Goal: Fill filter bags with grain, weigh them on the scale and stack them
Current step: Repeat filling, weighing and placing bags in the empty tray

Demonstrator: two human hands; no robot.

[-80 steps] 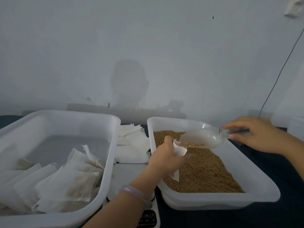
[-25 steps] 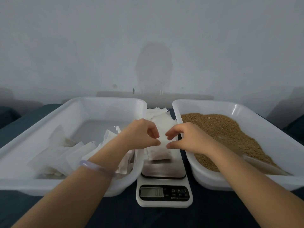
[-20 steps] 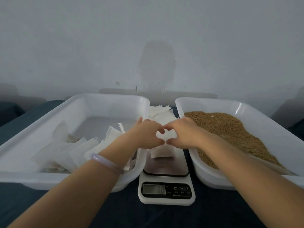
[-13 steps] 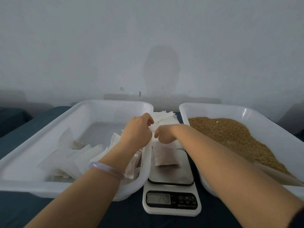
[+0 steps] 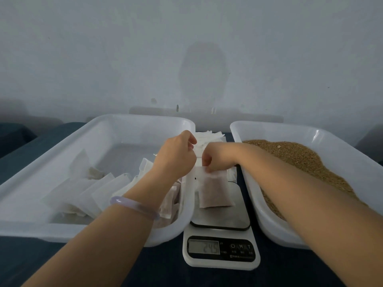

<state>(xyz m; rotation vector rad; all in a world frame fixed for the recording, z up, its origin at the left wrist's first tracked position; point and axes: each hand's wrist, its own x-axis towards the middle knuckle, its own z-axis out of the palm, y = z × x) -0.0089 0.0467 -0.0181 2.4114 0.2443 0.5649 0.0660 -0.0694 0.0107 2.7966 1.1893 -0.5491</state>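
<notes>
A filled filter bag (image 5: 214,190) lies on the platform of the white kitchen scale (image 5: 220,253), whose display is lit. My right hand (image 5: 217,159) pinches the bag's top edge with curled fingers. My left hand (image 5: 176,156) is curled at the same top edge, fingers hidden behind its back. The left white tray (image 5: 41,162) holds several filled bags (image 5: 87,193). Brown grain (image 5: 300,162) fills the right white tray (image 5: 331,139). A pile of empty bags (image 5: 209,137) lies behind the scale.
Both trays flank the scale closely on a dark blue surface (image 5: 165,272). A pale wall (image 5: 186,48) rises just behind the trays. My right forearm (image 5: 300,195) crosses over the near rim of the grain tray.
The scoop has been put down and the filled bag set on the scale. Over the last second both hands have stayed together at the bag's top edge, shifting slightly away from me.
</notes>
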